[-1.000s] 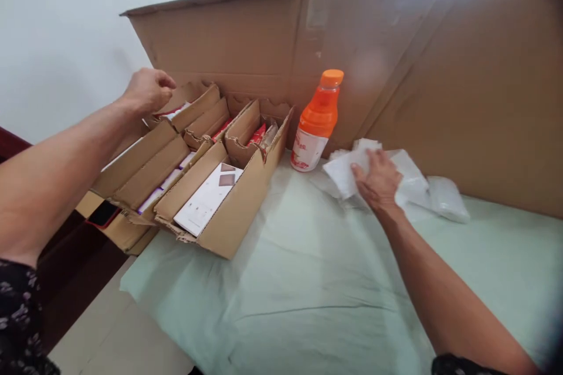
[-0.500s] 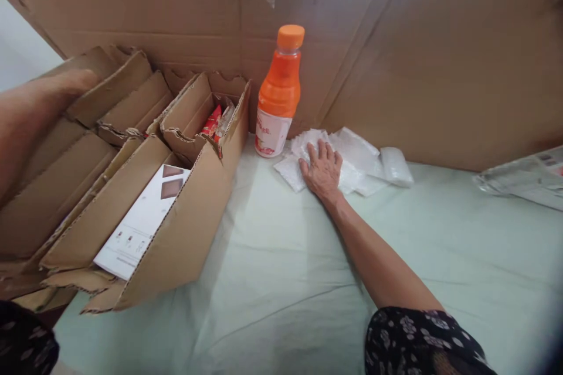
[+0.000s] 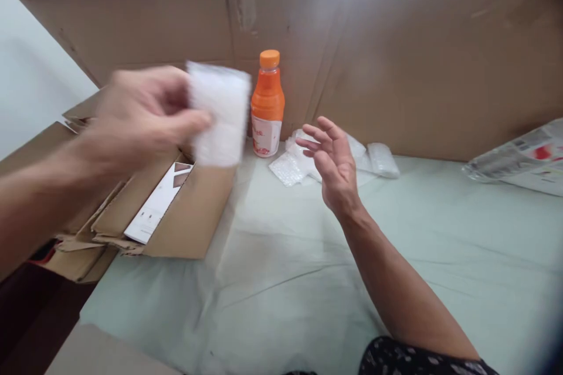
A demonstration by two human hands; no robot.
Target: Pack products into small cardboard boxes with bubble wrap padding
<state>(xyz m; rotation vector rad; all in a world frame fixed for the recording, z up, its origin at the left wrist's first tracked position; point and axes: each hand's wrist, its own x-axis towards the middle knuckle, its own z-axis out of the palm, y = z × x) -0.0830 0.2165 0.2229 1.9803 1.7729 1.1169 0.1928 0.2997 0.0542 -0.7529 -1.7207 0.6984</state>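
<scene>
Since the earlier frame, the left hand (image 3: 145, 108) has swung out from over the open, brown cardboard box (image 3: 193, 217) with a flat, white, rectangular packet (image 3: 222, 123), and the right hand (image 3: 336, 167) has lifted off a heap of clear bubble wrap (image 3: 288, 169). A tall brown cardboard panel (image 3: 422, 64) backs the pale green cloth (image 3: 281, 293). The box sits at left; the orange plastic bottle (image 3: 267, 99) stands upright between it and the heap. The right hand is loosely open, holding nothing. The packet, motion-blurred, is in midair in front of the box, thumb pressed across its near face. A light edge pinch and slower travel should keep it flat and clear of the bottle.
</scene>
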